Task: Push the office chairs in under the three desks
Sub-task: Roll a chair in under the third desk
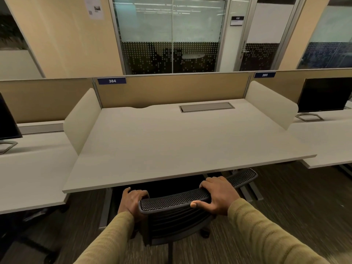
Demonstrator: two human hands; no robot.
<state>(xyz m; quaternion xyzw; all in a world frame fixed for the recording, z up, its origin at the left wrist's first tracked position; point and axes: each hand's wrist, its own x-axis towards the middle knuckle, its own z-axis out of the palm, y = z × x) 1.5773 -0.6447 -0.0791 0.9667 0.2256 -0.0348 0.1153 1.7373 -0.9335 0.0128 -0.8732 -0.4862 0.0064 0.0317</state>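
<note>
A black mesh-backed office chair point(177, 212) stands at the front edge of the middle desk point(171, 141), which is labelled 384. Its seat is hidden in the dark under the desktop and its backrest top runs just in front of the desk edge. My left hand point(131, 201) grips the left end of the backrest top. My right hand point(219, 195) lies over the top rail further right, thumb on the near side.
The left desk point(28, 174) carries a monitor point(7, 122), and the right desk point(327, 141), labelled 385, has another monitor point(325, 94). Cream side screens divide the desks. A chair base point(38, 218) shows under the left desk. Grey desk legs stand beside the chair.
</note>
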